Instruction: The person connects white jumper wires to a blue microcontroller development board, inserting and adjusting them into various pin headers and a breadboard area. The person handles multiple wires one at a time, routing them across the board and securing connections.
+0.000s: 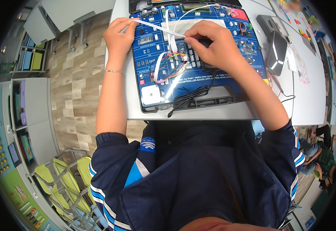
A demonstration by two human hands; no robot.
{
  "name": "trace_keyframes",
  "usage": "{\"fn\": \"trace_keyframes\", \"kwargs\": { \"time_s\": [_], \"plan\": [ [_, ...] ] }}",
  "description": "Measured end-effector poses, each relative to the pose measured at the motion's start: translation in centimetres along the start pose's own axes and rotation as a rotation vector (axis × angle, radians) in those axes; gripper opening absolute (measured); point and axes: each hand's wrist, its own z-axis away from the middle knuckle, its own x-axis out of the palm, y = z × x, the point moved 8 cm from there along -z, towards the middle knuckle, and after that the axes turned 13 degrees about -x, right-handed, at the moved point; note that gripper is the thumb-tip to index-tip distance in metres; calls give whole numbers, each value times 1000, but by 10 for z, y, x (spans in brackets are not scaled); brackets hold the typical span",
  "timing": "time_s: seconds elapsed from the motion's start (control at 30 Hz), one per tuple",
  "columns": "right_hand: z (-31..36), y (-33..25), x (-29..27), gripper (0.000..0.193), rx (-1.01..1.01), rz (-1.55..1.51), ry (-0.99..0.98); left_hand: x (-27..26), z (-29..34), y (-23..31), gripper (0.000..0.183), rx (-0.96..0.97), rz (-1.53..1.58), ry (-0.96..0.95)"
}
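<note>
Beside a wood-patterned floor (70, 77), a white desk (310, 100) is occupied by a blue electronics training board (191, 85), laid flat, apparently for easy reach. Above it, between the left hand (118, 36) and right hand (216, 46), with fingers (130, 27) pinched closed at 2 points, a white flat cable (158, 28) is held, seemingly to keep it straight; its long axis is slanted from far left to near right.

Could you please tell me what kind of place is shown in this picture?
Probably an electronics classroom or teaching lab. A large blue circuit board full of small modules is on the white table, and yellow-green chairs stand close together at the left, near a grey cabinet.
</note>
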Motion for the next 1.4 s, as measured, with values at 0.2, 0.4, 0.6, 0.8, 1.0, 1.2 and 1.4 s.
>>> {"fn": "trace_keyframes", "kwargs": {
  "time_s": [0.2, 0.4, 0.6, 0.8, 1.0, 1.2, 1.4],
  "plan": [
    [-3, 24, 1, 15, 273, -177, -251, 0, -1, 4, 11, 17, -38, -49],
    [-17, 7, 5, 14, 103, -173, -496, 1, -1, 2, 14, 57, -31, -79],
    [-25, 5, 21, 10, 47, -182, -822, -1, 2, 13, 17, 42, -38, -81],
    [-40, 5, 35, 10, 159, -306, -929, -4, 2, 20, 16, 212, -178, 5],
    [-40, 11, 28, 14, 185, -374, -866, 0, 11, 54, 16, 274, -202, 11],
    [-54, 10, 23, 17, 148, -227, -977, 7, 23, 78, 23, 323, -129, 10],
    [-57, 15, 24, 16, 122, -424, -911, -2, 23, 90, 41, 367, 73, -43]
  ]
}}
